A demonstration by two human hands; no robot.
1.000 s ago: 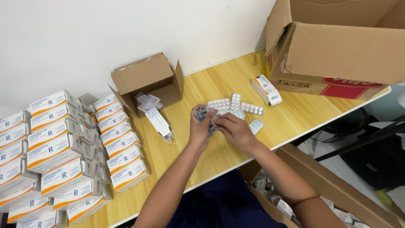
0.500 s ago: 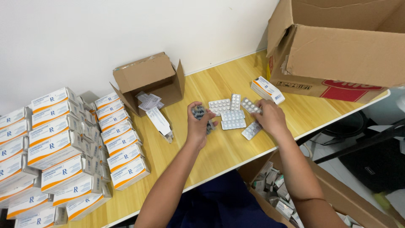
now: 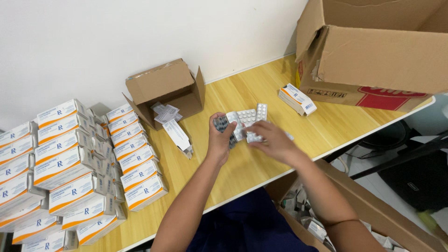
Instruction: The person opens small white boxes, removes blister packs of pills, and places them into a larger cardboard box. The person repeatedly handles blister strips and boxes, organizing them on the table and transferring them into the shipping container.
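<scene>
Nearest to me, low at the right, an open brown carton (image 3: 373, 219) stands on the floor beside the tabletop (image 3: 242, 177); I can make out small packs and loose bits inside it, too blurred to sort. Above it my two forearms reach up to the middle of the tabletop. My left hand (image 3: 220, 140) is curled shut around a small stack of blister strips (image 3: 222, 125), held upright in the fist, which I judge keeps the strips squared together. My right hand (image 3: 273, 140) lies just beside it, fingers pinching one silver blister sheet (image 3: 254, 136) at the near edge of a loose spread of sheets (image 3: 249, 116) lying flat on the wood, apparently fanned out so each can be picked singly. To the left, stacked white-and-orange medicine boxes (image 3: 70, 172) stand in tidy rows, closed and facing the same way, which keeps them countable. Further off, a small brown box (image 3: 163, 91) lies on its side with its mouth toward me, folded paper leaflets (image 3: 169, 119) spilling from it onto the wood. At the far right one more white-and-orange box (image 3: 297, 99) rests alone, close to a large cardboard carton (image 3: 373, 51) whose flaps are open; I cannot see what it holds.
</scene>
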